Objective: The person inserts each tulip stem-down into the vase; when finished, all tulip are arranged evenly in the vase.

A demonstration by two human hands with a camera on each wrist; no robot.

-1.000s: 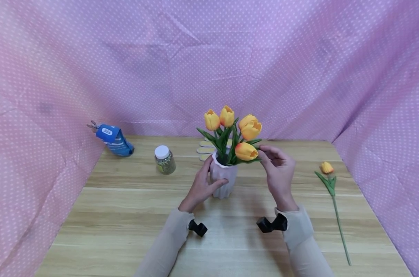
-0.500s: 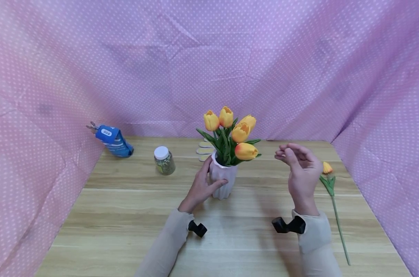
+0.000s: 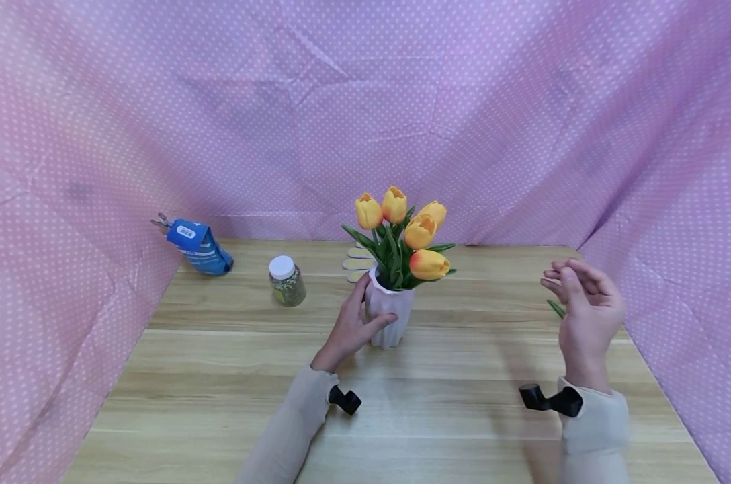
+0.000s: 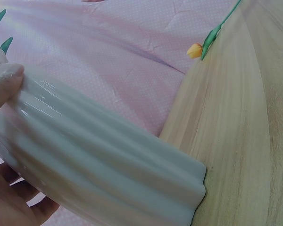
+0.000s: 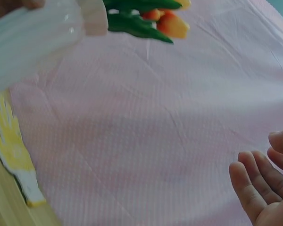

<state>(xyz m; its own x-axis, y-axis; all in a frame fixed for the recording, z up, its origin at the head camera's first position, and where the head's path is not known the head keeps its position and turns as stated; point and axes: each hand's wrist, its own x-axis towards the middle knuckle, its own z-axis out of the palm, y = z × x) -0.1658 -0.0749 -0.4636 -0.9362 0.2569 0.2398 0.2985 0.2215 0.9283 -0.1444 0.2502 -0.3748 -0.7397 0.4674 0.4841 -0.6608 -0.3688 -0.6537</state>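
- Left hand (image 3: 350,329) wraps the white ribbed vase (image 3: 389,320), thumb on the near side and fingers curled round the far side; the left wrist view shows a fingertip pressed on the glossy ribs near the rim.
- Right hand (image 3: 586,310) hovers in the air at the right of the worktop (image 3: 220,376), fingers loosely bent and parted, pinching nothing.
- Just under that right hand lies a loose tulip (image 4: 196,49); from the head view only a sliver of its green leaf shows past the fingers.
- Risk, as I judge it: the vase is narrow and top-heavy, so a nudge from the left hand could tip it, and the glazed surface looks slippery.
- The lowest bloom leans out sideways over the rim and could slide out if the vase is jolted.
- The vase stands upright at mid-worktop, holding 5 orange-yellow tulips (image 3: 402,225) with green leaves.
- Further left: a white-capped jar (image 3: 287,280) and a blue pouch (image 3: 197,245) by the pink dotted cloth (image 3: 365,101).
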